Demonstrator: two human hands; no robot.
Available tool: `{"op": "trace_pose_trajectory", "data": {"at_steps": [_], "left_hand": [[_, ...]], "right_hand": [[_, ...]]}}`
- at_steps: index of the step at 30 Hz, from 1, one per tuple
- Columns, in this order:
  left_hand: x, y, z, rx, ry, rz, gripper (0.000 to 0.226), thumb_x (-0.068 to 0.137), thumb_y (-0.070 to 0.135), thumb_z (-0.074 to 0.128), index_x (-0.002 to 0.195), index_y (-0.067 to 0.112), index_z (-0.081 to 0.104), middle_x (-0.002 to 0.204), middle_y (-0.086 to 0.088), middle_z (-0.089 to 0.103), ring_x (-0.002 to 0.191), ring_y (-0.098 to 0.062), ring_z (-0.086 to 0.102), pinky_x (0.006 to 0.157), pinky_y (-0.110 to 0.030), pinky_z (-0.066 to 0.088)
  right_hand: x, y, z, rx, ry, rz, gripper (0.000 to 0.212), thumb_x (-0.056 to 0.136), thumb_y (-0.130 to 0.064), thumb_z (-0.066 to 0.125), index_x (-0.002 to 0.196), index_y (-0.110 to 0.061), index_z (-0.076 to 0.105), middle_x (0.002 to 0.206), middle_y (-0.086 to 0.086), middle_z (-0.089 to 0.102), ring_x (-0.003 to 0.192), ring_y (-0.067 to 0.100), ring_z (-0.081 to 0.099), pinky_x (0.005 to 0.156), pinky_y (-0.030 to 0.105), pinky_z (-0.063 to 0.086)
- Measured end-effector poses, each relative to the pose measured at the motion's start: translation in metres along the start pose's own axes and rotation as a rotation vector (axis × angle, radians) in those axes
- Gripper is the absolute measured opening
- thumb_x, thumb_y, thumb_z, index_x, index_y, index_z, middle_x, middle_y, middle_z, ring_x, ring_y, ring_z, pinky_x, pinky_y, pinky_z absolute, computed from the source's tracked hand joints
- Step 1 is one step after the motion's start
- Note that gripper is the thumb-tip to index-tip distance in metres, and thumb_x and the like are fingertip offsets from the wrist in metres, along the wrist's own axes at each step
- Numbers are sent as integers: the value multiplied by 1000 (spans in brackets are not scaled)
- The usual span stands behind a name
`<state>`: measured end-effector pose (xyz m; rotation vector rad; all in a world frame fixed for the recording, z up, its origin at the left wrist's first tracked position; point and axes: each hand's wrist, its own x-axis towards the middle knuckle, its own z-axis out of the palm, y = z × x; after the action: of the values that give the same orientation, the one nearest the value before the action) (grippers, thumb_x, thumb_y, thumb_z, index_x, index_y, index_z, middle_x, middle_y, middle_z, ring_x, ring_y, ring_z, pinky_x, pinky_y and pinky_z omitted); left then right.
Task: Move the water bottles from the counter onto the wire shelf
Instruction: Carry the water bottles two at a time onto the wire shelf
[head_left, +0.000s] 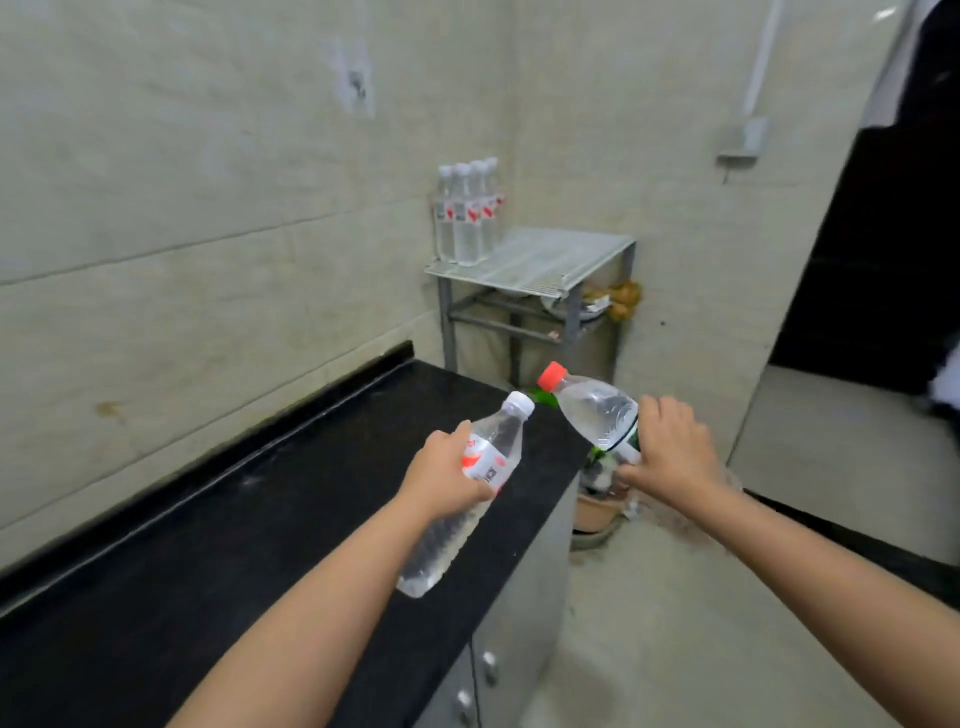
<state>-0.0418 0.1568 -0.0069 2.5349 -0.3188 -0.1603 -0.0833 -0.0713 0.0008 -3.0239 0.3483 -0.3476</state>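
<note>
Two water bottles are shown in transit above the black counter (208, 545). At left, the white-capped bottle (467, 488) is clasped round its labelled middle by the left hand (441, 475), neck tilted forward. At centre, filled bottles (465, 218) are already grouped on the wire shelf (545, 260). At right, the red-capped bottle (592, 410) is enclosed at its waist by the right hand (670, 447). Full, thin-walled plastic is judged moderately heavy, slightly yielding and smooth; a mid-body hold is favoured.

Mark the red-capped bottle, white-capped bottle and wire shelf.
red-capped bottle (592, 402): head view, clear shoulder.
white-capped bottle (501, 436): head view, clear upper body.
wire shelf (550, 260): head view, bare top grid.
</note>
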Motion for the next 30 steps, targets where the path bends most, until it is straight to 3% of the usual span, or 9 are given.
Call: {"op": "trace_pose_trajectory", "data": {"at_steps": [4, 8, 17, 22, 27, 30], "left_hand": [[59, 89, 52, 21, -11, 119, 49, 70, 25, 71, 111, 11, 48, 109, -17, 57, 97, -34, 60, 79, -35, 50], [110, 159, 86, 236, -5, 161, 74, 78, 29, 67, 140, 12, 30, 127, -16, 46, 119, -35, 48, 97, -35, 43], [249, 221, 79, 577, 201, 199, 72, 85, 40, 58, 142, 16, 23, 127, -10, 47, 116, -30, 47, 90, -40, 46], [349, 240, 25, 571, 323, 229, 61, 82, 38, 62, 132, 13, 36, 123, -10, 56, 114, -29, 49, 92, -36, 43], [441, 252, -38, 268, 457, 185, 64, 74, 32, 74, 128, 12, 45, 110, -10, 63, 95, -25, 58, 74, -33, 45], [488, 251, -57, 140, 538, 147, 64, 72, 26, 76, 128, 14, 47, 102, -6, 63, 98, -28, 60, 77, -32, 45]], "right_hand": [[43, 96, -12, -26, 35, 48, 49, 71, -29, 65, 106, -7, 40, 113, 12, 47, 107, 30, 44, 80, 35, 41], [88, 167, -15, -54, 15, 52, 52, 72, -30, 65, 111, -8, 38, 117, 11, 45, 111, 29, 43, 83, 35, 42], [238, 226, -12, -49, 77, -42, 50, 73, -30, 62, 112, -7, 39, 118, 13, 47, 111, 30, 44, 88, 37, 39], [355, 216, -27, -72, 176, -93, 52, 73, -34, 62, 112, -7, 39, 118, 12, 49, 111, 30, 46, 87, 36, 38], [473, 195, -54, -49, 287, -180, 55, 74, -37, 61, 114, -9, 39, 117, 12, 48, 110, 30, 46, 88, 37, 39], [534, 178, -57, -28, 328, -250, 53, 72, -32, 62, 114, -10, 39, 115, 11, 48, 107, 30, 46, 86, 36, 38]]}}
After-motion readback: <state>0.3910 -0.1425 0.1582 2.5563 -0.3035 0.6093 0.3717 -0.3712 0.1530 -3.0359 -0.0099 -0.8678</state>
